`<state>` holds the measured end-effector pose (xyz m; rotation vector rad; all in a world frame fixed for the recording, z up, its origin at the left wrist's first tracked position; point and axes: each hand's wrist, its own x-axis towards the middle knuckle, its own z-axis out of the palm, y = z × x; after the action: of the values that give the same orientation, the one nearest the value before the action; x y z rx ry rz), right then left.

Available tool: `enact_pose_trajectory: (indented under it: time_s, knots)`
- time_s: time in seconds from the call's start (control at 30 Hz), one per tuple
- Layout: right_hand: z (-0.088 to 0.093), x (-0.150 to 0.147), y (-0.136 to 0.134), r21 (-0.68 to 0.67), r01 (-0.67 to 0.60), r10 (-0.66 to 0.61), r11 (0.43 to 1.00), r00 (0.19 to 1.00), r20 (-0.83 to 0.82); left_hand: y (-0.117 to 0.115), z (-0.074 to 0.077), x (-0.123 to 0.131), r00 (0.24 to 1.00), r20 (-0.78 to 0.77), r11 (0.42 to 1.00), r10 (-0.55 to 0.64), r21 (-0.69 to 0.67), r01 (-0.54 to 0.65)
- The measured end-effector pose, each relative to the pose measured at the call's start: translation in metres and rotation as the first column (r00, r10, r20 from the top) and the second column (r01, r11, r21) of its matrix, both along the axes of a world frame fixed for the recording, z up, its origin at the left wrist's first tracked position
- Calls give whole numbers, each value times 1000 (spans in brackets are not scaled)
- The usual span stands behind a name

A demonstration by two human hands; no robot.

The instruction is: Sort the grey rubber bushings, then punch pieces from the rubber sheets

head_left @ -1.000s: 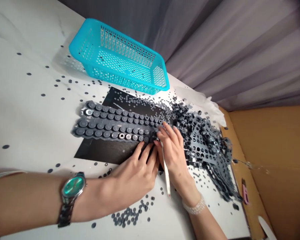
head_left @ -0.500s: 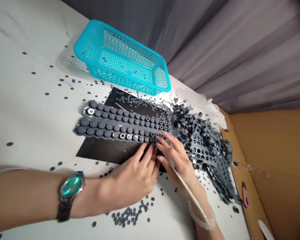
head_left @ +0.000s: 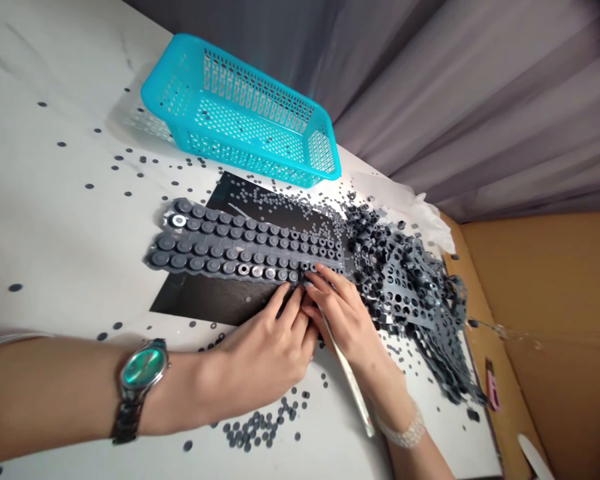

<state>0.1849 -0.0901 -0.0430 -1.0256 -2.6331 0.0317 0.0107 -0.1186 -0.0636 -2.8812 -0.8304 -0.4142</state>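
Observation:
A dark grey moulded sheet [head_left: 220,248], apparently rubber, carries rows of round caps; a few show pale or metallic rings. Fingers bent, my left hand [head_left: 273,340] grips the sheet's near edge toward its right end. Close beside it, my right hand [head_left: 345,313] is closed around a slim pale stick-like tool [head_left: 350,383], whose long end slants back toward my wrist. Its fingertips are at the last caps of the near row, and they cover the tool's working tip. Beneath the sheet lies a black mat [head_left: 200,300].
A blue plastic basket [head_left: 255,167] stands behind the mat. To the right is a heap of perforated grey scrap [head_left: 410,287]. Loose dark discs [head_left: 253,430] are scattered over the white table. A pink-handled cutter [head_left: 493,390] lies on cardboard at the right, near a grey curtain [head_left: 430,100].
My right hand has shifted slightly left along the near row, and the tool's rear end has swung down and left, away from the wrist. My left hand stays at the sheet's edge.

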Motion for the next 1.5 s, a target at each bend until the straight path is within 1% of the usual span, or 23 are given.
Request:
enact_pose_trajectory:
  time_s: [0.17, 0.37, 0.43, 0.57, 0.63, 0.77, 0.83, 0.9, 1.0, 1.07, 1.2, 1.3, 1.4, 1.47, 1.5]
  knots:
    - [-5, -3, -5, 66, 13, -13, 998, 1000, 3, -1, 2, 0, 1000, -10, 1000, 9, -6, -9]
    - [-12, -4, -7, 71, 91, -87, 993, 995, -52, 1, 3, 1, 1000, -14, 1000, 23, -14, -23]
    - [-13, -3, -6, 94, 116, -110, 989, 992, -67, 2, 3, 1, 999, -17, 999, 31, -14, -32]
    - [-9, 1, -1, 143, 238, -224, 961, 968, -110, 3, 0, 2, 999, 0, 999, 43, -7, -43]
    - [-5, 4, 1, 114, 247, -235, 962, 966, -108, 2, -3, 2, 999, 22, 999, 42, 8, -42]
    - [1, 9, 1, -3, 81, -81, 997, 993, -85, 1, -3, -2, 1000, 29, 997, 8, 79, -10]
    - [4, 12, 0, -43, 57, -62, 997, 989, -133, 5, 1, -7, 999, 17, 992, -30, 126, 28]
    - [7, 15, 0, -82, 76, -90, 994, 978, -187, 12, 5, -13, 999, 7, 985, -37, 169, 35]
    - [7, 19, 1, -112, 113, -136, 987, 966, -218, 22, 6, -21, 1000, -10, 980, 26, 199, -24]
    - [6, 19, 2, -97, 128, -146, 987, 967, -210, 24, 4, -25, 996, -37, 978, 76, 195, -68]
    - [6, 16, 4, -50, 154, -160, 987, 971, -176, 23, 0, -26, 987, -88, 972, 137, 202, -117]
    - [8, 14, 3, -79, 230, -240, 970, 958, -158, 26, 2, -24, 982, -58, 962, 180, 216, -164]
    - [8, 14, 1, -120, 312, -330, 943, 926, -183, 30, 2, -23, 987, -17, 977, 161, 143, -157]
    - [6, 13, 0, -125, 320, -340, 939, 916, -212, 31, 0, -23, 990, -10, 987, 140, 76, -138]
    - [6, 12, -1, -113, 307, -325, 945, 918, -227, 31, -1, -24, 991, -6, 989, 136, 54, -135]
